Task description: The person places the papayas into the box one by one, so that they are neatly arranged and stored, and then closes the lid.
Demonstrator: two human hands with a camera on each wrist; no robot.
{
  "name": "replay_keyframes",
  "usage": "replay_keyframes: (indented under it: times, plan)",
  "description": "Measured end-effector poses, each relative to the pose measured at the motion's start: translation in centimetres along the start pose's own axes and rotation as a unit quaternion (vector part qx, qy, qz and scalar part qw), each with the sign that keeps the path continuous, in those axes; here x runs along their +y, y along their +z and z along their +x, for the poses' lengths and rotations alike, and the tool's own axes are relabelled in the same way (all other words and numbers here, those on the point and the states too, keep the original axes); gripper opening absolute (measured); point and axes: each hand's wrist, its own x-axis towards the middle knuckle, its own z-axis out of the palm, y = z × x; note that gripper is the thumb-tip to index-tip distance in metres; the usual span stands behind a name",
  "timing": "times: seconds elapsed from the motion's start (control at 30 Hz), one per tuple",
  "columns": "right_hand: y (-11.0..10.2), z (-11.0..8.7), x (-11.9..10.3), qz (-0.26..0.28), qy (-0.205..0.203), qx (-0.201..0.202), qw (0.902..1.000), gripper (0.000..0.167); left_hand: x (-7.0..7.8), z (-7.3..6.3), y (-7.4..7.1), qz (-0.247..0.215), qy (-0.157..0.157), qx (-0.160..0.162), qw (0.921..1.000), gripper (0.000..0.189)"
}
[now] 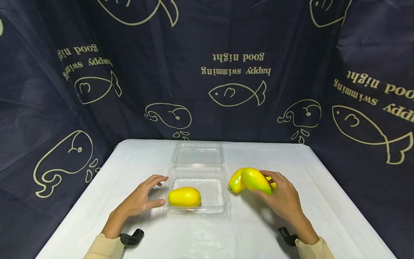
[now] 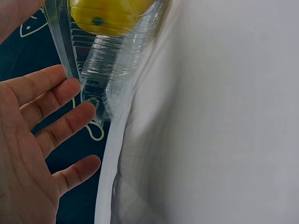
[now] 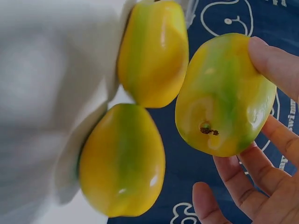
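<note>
My right hand [image 1: 284, 198] grips a yellow-green papaya [image 1: 255, 180] between thumb and fingers, tilted and raised off the table. Beside it lies a second papaya [image 1: 237, 180], and a third papaya [image 3: 122, 161] is mostly hidden by the hand in the head view. My left hand [image 1: 140, 199] is spread at the left side of a clear plastic clamshell box [image 1: 210, 208], its fingertips at the rim; whether they touch is hard to tell. Inside the box, along its near side, lies another yellow papaya [image 1: 184, 197].
The box's clear lid [image 1: 198, 154] is folded back away from me. A white cloth covers the table [image 1: 258, 233]. Behind and at both sides hangs a dark blue curtain [image 1: 200, 118] with fish and whale drawings. Each wrist wears a black band [image 1: 132, 237].
</note>
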Motion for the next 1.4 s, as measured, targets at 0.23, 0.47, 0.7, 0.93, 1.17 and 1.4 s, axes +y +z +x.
replay_keyframes:
  times: [0.23, 0.47, 0.7, 0.93, 1.17, 1.4]
  plan:
    - [0.3, 1.1, -1.2, 0.006, -0.016, -0.001, 0.9999, 0.068, 0.4, 0.0, 0.2, -0.01, -0.015, -0.017, 0.9997, 0.071]
    - [1.0, 2.2, -2.6, 0.018, -0.019, -0.02, 0.9994, 0.066, 0.3, -0.1, 0.4, 0.001, -0.01, -0.011, 0.9999, 0.072]
    - [1.8, 3.1, -4.3, 0.031, -0.024, -0.036, 0.9986, 0.066, -0.1, 0.2, 0.1, 0.003, -0.004, -0.009, 0.9999, 0.071]
    - [3.1, 4.1, -5.8, 0.039, -0.029, -0.068, 0.9965, 0.066, 0.0, 0.4, 0.0, 0.006, -0.005, -0.008, 0.9999, 0.072]
    - [4.2, 4.7, -7.4, 0.042, -0.039, -0.096, 0.9937, 0.065, 0.1, 0.4, -0.1, 0.001, -0.014, -0.011, 0.9998, 0.073]
    - [5.6, 5.2, -9.0, 0.052, -0.054, -0.114, 0.9906, 0.066, 0.0, 0.2, -0.1, 0.005, -0.013, -0.009, 0.9999, 0.072]
